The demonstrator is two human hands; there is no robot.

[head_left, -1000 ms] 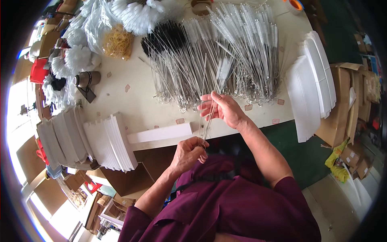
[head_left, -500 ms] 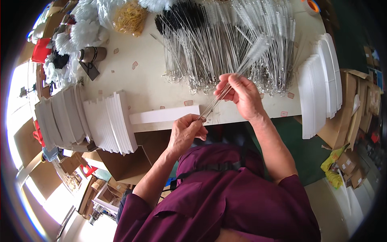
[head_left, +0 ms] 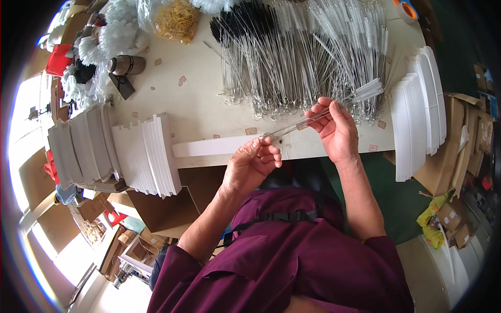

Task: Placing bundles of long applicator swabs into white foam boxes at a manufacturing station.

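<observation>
Between my hands is a small bundle of straw brushes [head_left: 368,90], with thin wire stems and white bristle heads that point right. My left hand [head_left: 251,166] pinches the looped wire ends between thumb and fingertips. My right hand [head_left: 338,133] is closed with thumb and fingers round the stems just below the bristles. Just beyond my left hand, a long narrow white box [head_left: 209,146] lies along the table's front edge. Behind my hands spreads a big pile of wire brushes [head_left: 292,62], some with black bristles and others with white, their loops toward me.
Stacks of flat white boxes stand at the left [head_left: 143,154] and right [head_left: 409,122] of the table [head_left: 172,99]. Farther back are a bag of yellow rubber bands [head_left: 178,22], a metal flask [head_left: 127,65] and a tape roll [head_left: 406,10]. An open carton [head_left: 164,211] sits below the table edge.
Both hands have moved, the right one farther to the right and the left slightly up and right. The brush bundle has tilted from steep to nearly level, its bristles swinging right and down.
</observation>
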